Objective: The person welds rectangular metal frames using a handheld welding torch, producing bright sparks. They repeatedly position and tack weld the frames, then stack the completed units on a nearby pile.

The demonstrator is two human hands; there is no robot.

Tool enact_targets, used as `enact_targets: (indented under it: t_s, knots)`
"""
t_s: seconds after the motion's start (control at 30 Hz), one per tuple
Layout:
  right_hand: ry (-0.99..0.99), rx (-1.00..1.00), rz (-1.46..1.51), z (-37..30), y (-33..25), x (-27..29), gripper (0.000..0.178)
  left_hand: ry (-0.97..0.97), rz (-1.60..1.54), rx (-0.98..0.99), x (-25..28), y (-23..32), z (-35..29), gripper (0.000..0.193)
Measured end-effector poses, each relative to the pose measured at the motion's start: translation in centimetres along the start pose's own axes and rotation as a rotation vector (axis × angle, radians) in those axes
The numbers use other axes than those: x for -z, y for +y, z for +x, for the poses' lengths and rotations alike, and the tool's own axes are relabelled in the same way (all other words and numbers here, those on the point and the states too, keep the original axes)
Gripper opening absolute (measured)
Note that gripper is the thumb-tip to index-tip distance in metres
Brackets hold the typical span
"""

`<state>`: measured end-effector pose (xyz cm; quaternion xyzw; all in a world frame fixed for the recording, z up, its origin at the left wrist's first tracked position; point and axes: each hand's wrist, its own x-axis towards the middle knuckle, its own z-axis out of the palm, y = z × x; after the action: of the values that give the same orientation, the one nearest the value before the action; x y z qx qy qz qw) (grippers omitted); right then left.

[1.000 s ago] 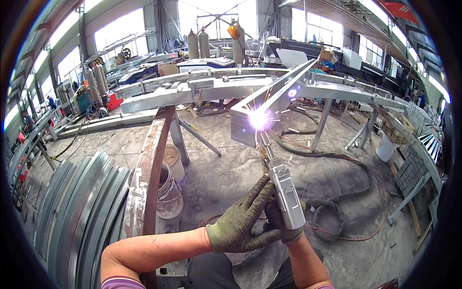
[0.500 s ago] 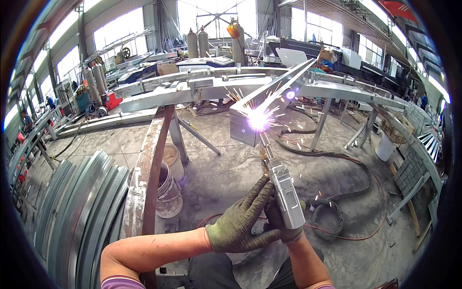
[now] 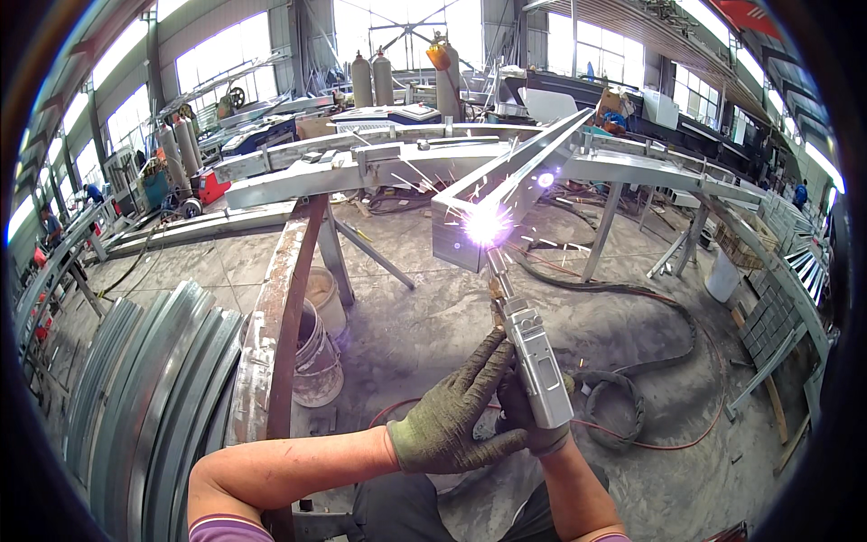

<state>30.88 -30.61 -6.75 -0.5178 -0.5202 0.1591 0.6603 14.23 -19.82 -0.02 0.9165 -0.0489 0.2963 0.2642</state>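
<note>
My right hand (image 3: 533, 420), in a dark glove, is wrapped round the handle of a grey metal welding gun (image 3: 542, 370), partly hidden behind the gun's body and my other hand. My left hand (image 3: 456, 415), in a green-grey glove, lies with straight fingers along the gun's left side, its thumb reaching across below the right hand. The narrow nozzle (image 3: 498, 266) points away from me at the front end of a square metal tube (image 3: 456, 237). A bright violet-white glare (image 3: 488, 226) with flying sparks covers the contact spot, so the seam is hidden.
Long metal beams (image 3: 424, 167) on legs cross behind the tube. A rusty beam (image 3: 275, 343) runs along my left, beside buckets (image 3: 316, 370) and stacked steel profiles (image 3: 149, 388). A dark hose (image 3: 682, 316) coils on the floor at right. Gas cylinders (image 3: 383, 81) stand farther back.
The glare has shrunk a little and the sparks fly in a different pattern. Both hands and the welding gun have stayed almost in place.
</note>
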Motion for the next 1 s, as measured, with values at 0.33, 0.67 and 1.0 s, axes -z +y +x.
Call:
enact_targets:
  t_s: [0.33,0.67,1.0]
  knots:
    - [0.012,0.202,-0.301,0.4,-0.6,0.1,0.024,0.006,0.006,0.026,-0.2,0.4,-0.1,0.114]
    - [0.02,0.313,-0.49,0.8,-0.9,0.2,0.02,0.027,0.01,0.036,-0.5,0.5,-0.2,0.116]
    - [-0.015,0.173,-0.357,0.4,0.5,0.4,0.024,0.004,0.033,0.053,-0.6,0.5,-0.3,0.114]
